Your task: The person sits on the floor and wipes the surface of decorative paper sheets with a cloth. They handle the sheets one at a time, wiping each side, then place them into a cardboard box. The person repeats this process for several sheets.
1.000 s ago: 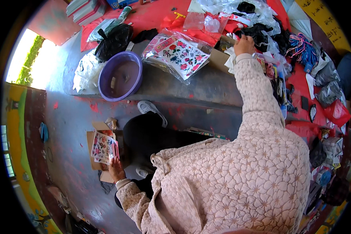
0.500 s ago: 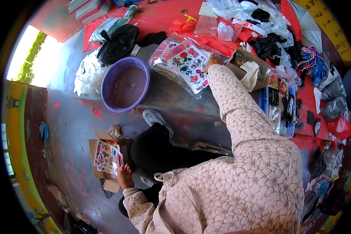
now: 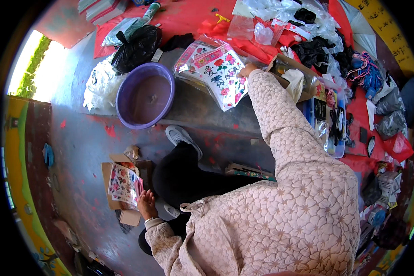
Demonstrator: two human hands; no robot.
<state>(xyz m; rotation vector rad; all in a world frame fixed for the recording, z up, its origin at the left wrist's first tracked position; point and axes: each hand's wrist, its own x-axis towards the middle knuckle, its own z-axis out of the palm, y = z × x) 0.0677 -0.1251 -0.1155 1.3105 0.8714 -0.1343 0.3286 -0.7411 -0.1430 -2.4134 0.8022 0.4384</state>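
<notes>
On the grey ledge lies a small pile of clear-wrapped flower sheets (image 3: pixel 188 64). My right hand (image 3: pixel 247 71) grips the right edge of the top one, a white sticker sheet (image 3: pixel 223 76) with red roses, blue flowers, dark characters and a pink header; it is tilted over the pile. Down on the floor, my left hand (image 3: pixel 147 205) has its fingers loosely apart, palm partly up. It is beside another flower-printed sheet (image 3: pixel 124 185), which leans in an open cardboard box (image 3: pixel 106 177). Whether the fingertips touch that sheet's edge is hard to see.
A purple basin (image 3: pixel 119 103) stands left of the pile, with black (image 3: pixel 135 50) and white plastic bags (image 3: pixel 101 89) behind it. Right of my right hand are a cardboard box (image 3: pixel 280 66) and a clear bin (image 3: pixel 338 149). Bags cover the red cloth (image 3: pixel 184 23).
The sheet in my right hand has been drawn toward me and lifted slightly off the pile. My left hand's fingers have loosened and turned beside the boxed sheet.
</notes>
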